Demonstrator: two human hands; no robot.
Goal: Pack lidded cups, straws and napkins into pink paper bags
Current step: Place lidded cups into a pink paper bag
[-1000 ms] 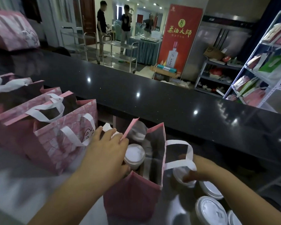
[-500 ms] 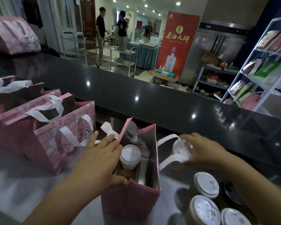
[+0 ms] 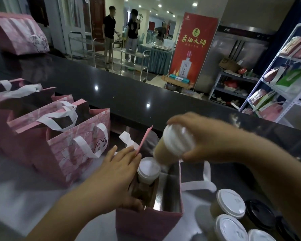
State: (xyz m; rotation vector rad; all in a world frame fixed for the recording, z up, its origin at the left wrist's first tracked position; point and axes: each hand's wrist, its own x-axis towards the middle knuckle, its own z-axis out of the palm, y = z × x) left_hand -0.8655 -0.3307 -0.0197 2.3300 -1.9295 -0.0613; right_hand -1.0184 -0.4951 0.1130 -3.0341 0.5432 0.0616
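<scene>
Right hand (image 3: 208, 136) clamped round tilted lidded cup (image 3: 172, 145), frame centre; left hand (image 3: 118, 173) pinched pink bag (image 3: 146, 223) rim open. Judged risk: tilted base striking packed cup (image 3: 149, 168), lid popping.

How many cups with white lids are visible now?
5. One tilted white-lidded cup in the right hand above the open pink paper bag; one standing inside that bag; three on the counter at lower right. Others may be hidden in the other bags.
</scene>
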